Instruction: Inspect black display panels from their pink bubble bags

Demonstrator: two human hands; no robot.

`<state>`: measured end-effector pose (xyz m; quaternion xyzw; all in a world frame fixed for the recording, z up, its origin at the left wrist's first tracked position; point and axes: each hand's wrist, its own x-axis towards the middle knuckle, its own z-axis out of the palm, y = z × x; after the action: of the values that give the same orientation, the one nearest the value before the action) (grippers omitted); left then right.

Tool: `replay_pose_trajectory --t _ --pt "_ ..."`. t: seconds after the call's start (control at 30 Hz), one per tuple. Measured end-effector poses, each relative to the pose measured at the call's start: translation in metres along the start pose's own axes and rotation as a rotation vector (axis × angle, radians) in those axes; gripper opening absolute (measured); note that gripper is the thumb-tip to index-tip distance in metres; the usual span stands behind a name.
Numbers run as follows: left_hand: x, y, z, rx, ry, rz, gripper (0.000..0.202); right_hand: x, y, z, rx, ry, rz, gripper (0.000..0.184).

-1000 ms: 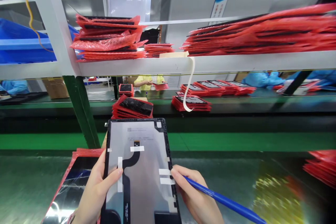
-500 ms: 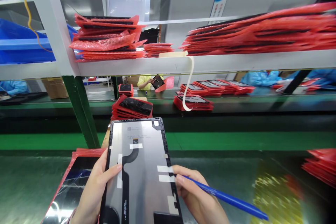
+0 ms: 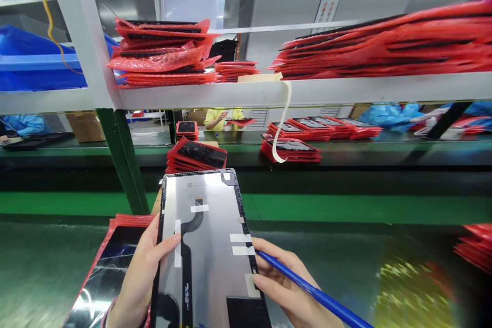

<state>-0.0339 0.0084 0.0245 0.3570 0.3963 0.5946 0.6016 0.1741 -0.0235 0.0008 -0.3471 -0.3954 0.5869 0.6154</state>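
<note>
A tablet screen panel (image 3: 211,261), its silver back facing me, is held upright and tilted in the middle of the view. A black ribbon cable and strips of white tape lie across it. My left hand (image 3: 144,269) is closed round its left edge, thumb flat on the back. Against the right edge is my right hand (image 3: 290,282), closed on a blue pen-shaped tool (image 3: 307,289) whose tip meets the edge near two white tape strips. The right thumb rests on the edge lower down. The panel's bottom end runs out of view.
Left of the panel lies a dark screen on red bubble wrap (image 3: 111,266). Stacks of wrapped screens (image 3: 198,156) stand beyond. A shelf (image 3: 192,96) carries more red-wrapped stacks and a hanging pale strip (image 3: 282,128). Yellow film (image 3: 413,292) lies right. Co-workers sit across the benches.
My right thumb has moved down the panel's edge, and the blue tool slants more steeply. A far co-worker's screen has turned flat. The view has shifted slightly.
</note>
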Motion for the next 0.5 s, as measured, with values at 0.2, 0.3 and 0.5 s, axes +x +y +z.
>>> replay_pose_trajectory --t 0.2,0.3,0.5 --pt "0.003 -0.003 -0.003 0.019 0.022 0.06 0.056 0.011 0.007 -0.008 -0.218 0.029 -0.017 0.037" --pt "0.004 -0.005 -0.005 0.039 0.03 0.106 0.058 0.014 0.01 -0.009 -0.307 0.054 -0.035 0.039" --pt "-0.001 -0.006 -0.001 0.081 0.054 0.141 0.058 0.018 0.01 -0.012 -0.252 0.118 -0.104 0.047"
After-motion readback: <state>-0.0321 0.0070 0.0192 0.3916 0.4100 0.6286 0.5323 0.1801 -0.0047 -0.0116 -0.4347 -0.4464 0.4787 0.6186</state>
